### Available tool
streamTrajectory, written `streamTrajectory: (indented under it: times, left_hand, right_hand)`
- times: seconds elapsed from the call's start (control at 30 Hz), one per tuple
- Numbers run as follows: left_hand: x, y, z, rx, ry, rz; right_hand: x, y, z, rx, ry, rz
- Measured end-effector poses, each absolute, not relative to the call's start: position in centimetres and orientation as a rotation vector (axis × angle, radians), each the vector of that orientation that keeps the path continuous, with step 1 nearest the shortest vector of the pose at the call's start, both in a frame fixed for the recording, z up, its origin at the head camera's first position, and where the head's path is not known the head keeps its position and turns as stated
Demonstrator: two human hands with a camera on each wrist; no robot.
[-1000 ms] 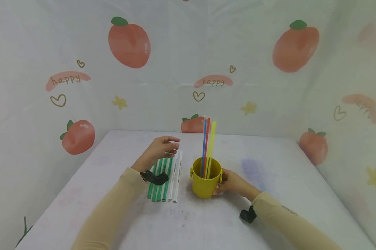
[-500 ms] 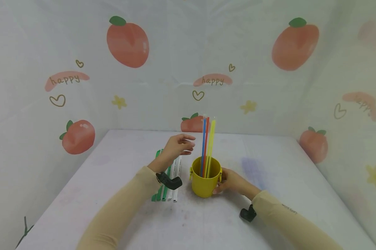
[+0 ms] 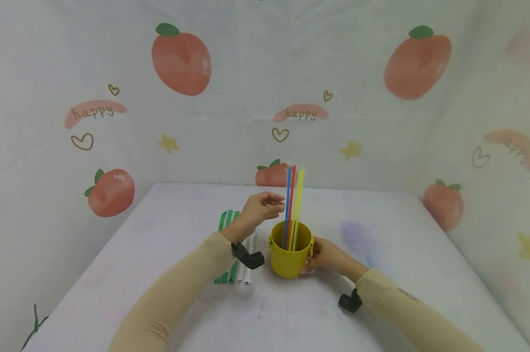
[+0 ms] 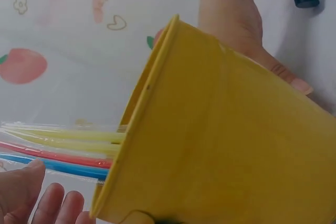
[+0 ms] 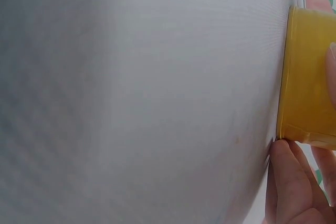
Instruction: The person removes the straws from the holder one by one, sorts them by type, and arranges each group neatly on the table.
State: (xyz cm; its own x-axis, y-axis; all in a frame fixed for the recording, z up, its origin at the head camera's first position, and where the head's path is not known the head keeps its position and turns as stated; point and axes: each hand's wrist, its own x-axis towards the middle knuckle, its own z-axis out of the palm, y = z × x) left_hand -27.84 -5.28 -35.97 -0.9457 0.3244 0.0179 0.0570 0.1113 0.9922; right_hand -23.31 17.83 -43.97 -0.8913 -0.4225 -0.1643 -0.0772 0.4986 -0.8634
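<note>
A small yellow bucket (image 3: 287, 264) stands upright on the table with blue (image 3: 288, 195), red (image 3: 292, 190) and yellow straws (image 3: 299, 195) in clear wrappers rising out of it. My right hand (image 3: 332, 256) grips the bucket's right side low down, thumb at the front; in the right wrist view its fingers (image 5: 294, 187) reach under the bucket's edge. Just left of the straws, above the rim, is my left hand (image 3: 259, 211), its fingers loosely bent. Seen from the left wrist, its thumb (image 4: 34, 174) overlaps the blue straw, while the other fingers stay apart from it.
Several green-wrapped straws (image 3: 228, 222) and white-wrapped straws (image 3: 253, 242) lie in a row left of the bucket, partly hidden under my left forearm. A white patterned cloth wall (image 3: 230, 122) rises behind the table (image 3: 282, 322).
My left hand has moved right, from over the wrapped straws on the table to beside the straws in the bucket. The right hand and bucket have stayed in place.
</note>
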Motion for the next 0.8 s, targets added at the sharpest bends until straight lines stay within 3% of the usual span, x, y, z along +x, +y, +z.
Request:
streamTrajectory:
  times: [0.8]
  left_hand:
    - [-27.78, -4.54, -36.61, 0.404, 2.308, 1.736]
  right_hand:
    - [-23.17, 17.78, -43.77, -0.443, 2.386, -1.351]
